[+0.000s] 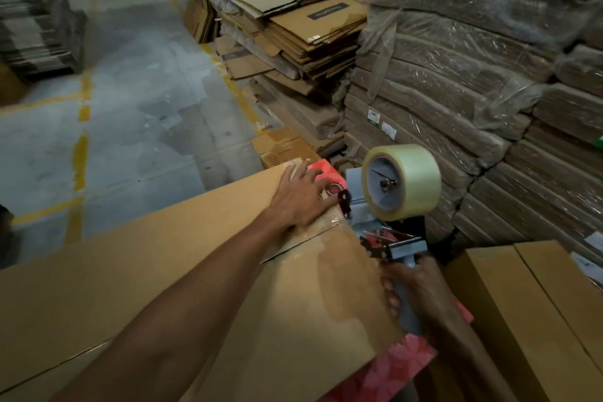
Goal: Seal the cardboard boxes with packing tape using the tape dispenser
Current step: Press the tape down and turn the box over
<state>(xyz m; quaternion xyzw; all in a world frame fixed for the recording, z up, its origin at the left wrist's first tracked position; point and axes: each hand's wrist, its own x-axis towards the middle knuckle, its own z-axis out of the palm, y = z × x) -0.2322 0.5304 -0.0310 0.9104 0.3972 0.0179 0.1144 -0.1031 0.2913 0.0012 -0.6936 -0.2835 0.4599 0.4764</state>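
Box (163,271) lies across the near field; left hand (301,197) presses flat, fingers spread, at its far right end; right hand (414,287) grips the dispenser (391,245) handle just right of it; a skewed pull could wrinkle the tape, and the blade sits near the left fingers.

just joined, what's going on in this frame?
A person is taping a long cardboard box shut in a warehouse aisle. The left hand lies flat on the box top near its far end, pressing down beside the seam. The right hand grips the handle of the tape dispenser, which sits just off the box's right edge with its clear tape roll on top. Glossy tape already shows over the seam there. A second box stands at right.
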